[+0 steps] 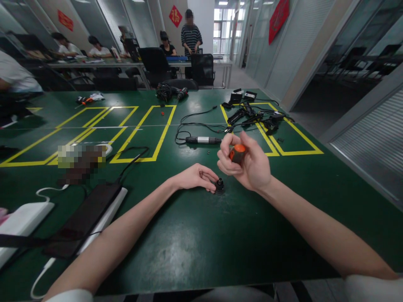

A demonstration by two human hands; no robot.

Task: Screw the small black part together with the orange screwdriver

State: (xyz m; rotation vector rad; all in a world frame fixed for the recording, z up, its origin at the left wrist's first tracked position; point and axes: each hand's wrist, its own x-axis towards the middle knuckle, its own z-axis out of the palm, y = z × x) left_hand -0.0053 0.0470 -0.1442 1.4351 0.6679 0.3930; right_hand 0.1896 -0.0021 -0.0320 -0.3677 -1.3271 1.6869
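Orange tool [238, 154] up, black part [220, 185] down
Right hand [250, 164] curls round the tool; left hand [195, 177] pinches the part on the green table [176, 251]; they sit apart; work looks unfinished, how much I can't tell.

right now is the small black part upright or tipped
Upright: the small black part stands narrow end up, wide base on the table.

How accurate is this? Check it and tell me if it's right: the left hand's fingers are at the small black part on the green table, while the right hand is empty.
Not quite: the right hand is not empty. The head view shows it gripping an orange-ended object. The left hand's fingers are at the small black part on the green table.
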